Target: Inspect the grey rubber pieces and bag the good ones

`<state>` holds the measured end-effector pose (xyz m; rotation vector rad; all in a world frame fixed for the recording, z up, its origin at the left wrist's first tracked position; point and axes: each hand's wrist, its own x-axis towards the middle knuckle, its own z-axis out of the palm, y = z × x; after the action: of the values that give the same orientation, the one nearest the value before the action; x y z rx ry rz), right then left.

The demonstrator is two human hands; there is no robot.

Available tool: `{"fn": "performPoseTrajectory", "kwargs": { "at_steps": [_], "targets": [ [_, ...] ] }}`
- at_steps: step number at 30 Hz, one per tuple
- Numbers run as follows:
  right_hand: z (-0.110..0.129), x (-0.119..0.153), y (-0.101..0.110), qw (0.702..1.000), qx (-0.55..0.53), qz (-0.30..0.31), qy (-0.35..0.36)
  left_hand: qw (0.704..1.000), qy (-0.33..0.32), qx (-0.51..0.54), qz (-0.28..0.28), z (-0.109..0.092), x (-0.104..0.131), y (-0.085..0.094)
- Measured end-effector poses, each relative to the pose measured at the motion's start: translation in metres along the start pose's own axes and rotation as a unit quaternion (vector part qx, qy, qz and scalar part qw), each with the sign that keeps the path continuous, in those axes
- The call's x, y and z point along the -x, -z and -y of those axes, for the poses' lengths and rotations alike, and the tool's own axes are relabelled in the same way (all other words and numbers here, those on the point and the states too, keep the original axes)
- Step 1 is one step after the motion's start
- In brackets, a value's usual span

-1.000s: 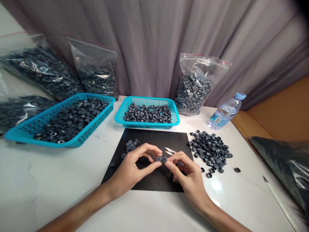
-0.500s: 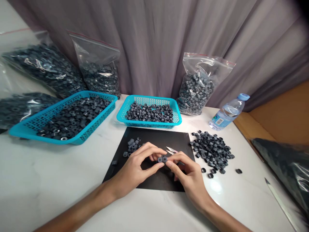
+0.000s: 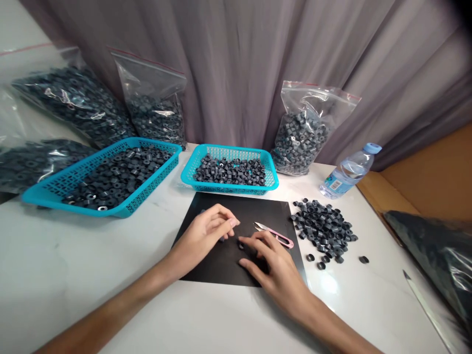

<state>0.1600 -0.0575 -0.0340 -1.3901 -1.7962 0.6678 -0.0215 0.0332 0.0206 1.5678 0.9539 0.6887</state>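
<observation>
Your left hand (image 3: 202,233) is pinching thumb against fingertips; whether it is gripping anything, I cannot tell. Your right hand (image 3: 278,265) is hovering, thumb and forefinger parted, seemingly holding nothing. One small dark part (image 3: 241,245) is lying by that forefinger's tip, over the black mat (image 3: 210,268); pinch it squarely, keeping clear of the pink snips (image 3: 276,232). Beyond, a blue basket (image 3: 228,188) is holding more parts.

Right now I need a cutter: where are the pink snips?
In the head view, the pink snips lie at right on the black mat, beyond the right hand.
</observation>
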Motion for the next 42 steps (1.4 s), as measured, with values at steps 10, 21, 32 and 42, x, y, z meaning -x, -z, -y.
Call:
{"fn": "performPoseTrajectory", "kwargs": {
  "at_steps": [10,21,32,42],
  "targets": [
    [0.000,-0.003,-0.002,0.998,-0.042,-0.050,-0.002,0.955,0.137,0.258,0.052,-0.011,0.015,-0.010],
    [0.002,0.004,0.004,0.984,-0.148,-0.103,-0.017,0.938,0.159,0.290,0.099,0.001,0.018,-0.017],
    [0.002,0.004,0.006,0.989,-0.118,-0.089,-0.006,0.934,0.175,0.292,0.110,0.004,0.022,-0.019],
    [0.000,0.002,0.006,0.992,-0.092,-0.087,-0.005,0.949,0.156,0.259,0.094,0.004,0.019,-0.017]
  ]
}}
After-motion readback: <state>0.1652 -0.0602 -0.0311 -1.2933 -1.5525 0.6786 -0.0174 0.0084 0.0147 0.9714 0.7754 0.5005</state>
